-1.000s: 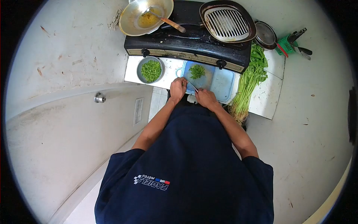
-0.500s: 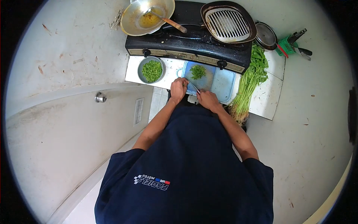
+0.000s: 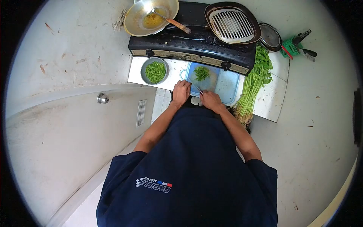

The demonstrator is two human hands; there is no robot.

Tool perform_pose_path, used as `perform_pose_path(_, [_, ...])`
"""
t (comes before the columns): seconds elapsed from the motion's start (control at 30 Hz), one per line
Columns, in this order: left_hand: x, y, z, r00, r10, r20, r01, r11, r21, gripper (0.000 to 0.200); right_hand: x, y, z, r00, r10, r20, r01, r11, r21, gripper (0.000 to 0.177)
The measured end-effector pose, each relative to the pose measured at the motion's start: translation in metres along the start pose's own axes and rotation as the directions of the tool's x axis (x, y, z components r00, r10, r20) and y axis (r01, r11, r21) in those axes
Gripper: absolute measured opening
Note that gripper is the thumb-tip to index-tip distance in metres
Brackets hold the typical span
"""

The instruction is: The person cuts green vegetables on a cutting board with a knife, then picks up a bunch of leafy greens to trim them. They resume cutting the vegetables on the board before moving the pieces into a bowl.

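My right hand [image 3: 211,101] is closed round the handle of a knife [image 3: 196,87], whose blade slants up and left over the blue cutting board [image 3: 228,85]. My left hand [image 3: 181,91] is at the board's near left corner, close to the blade, with its fingers curled together. Whatever may lie under those fingers is hidden. A small pile of finely chopped greens [image 3: 202,73] sits on the board just beyond the blade. Left of the board stands a grey bowl [image 3: 142,72] holding more chopped greens [image 3: 155,72].
A black gas stove [image 3: 189,47] stands behind the board, bearing a wok [image 3: 132,20] with a wooden-handled spatula [image 3: 177,25] and a ridged grill pan [image 3: 231,25]. Rooted leafy greens [image 3: 254,81] lie to the right. Beyond are a round pan [image 3: 269,36] and a green basket [image 3: 290,47] with utensils.
My left hand has drawn back very slightly toward me, and the view has shifted a little. My right hand keeps its hold on the knife in nearly the same place.
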State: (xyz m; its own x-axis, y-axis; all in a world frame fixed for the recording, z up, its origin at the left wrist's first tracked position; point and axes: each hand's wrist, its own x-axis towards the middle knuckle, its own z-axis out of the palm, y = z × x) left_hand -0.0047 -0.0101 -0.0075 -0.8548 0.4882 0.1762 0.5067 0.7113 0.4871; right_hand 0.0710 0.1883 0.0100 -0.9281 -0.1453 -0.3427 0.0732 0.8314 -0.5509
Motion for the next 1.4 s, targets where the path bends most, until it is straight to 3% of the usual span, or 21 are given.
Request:
perform_pose_path(0.1, [0.001, 0.004, 0.001, 0.995, -0.095, 0.013, 0.095, 0.994, -0.051, 0.013, -0.002, 0.003, 0.001, 1.000, -0.006, -0.027, 0.006, 1.000, 0.001, 0.041])
perform_pose_path(0.23, [0.004, 0.004, -0.001, 0.997, -0.075, -0.016, 0.074, 0.994, -0.081, 0.012, -0.004, 0.000, -0.002, 0.999, 0.048, 0.003, -0.048, 0.999, -0.011, 0.040])
perform_pose_path(0.4, [0.004, 0.006, -0.004, 0.998, -0.053, -0.045, 0.050, 0.997, -0.066, 0.010, -0.005, -0.004, -0.008, 1.000, 0.029, 0.011, -0.028, 0.999, -0.022, 0.040])
perform_pose_path(0.5, [0.003, 0.007, -0.006, 0.995, -0.098, 0.033, 0.100, 0.993, -0.059, 0.010, -0.006, -0.006, -0.008, 1.000, 0.014, 0.001, -0.014, 0.999, -0.040, 0.039])
perform_pose_path(0.83, [0.003, 0.011, -0.007, 0.994, -0.107, -0.015, 0.106, 0.993, -0.058, 0.009, 0.002, -0.006, -0.007, 1.000, -0.011, 0.011, 0.012, 0.991, -0.133, 0.034])
perform_pose_path(1.0, [0.003, 0.011, -0.005, 0.988, -0.153, -0.015, 0.152, 0.987, -0.045, 0.008, -0.002, -0.002, -0.008, 1.000, -0.013, -0.015, 0.011, 0.993, -0.121, 0.035])
perform_pose_path(1.4, [0.002, 0.013, -0.005, 0.994, -0.098, -0.043, 0.099, 0.995, 0.016, 0.010, -0.008, -0.001, -0.007, 1.000, 0.001, -0.031, -0.003, 0.997, -0.083, 0.038])
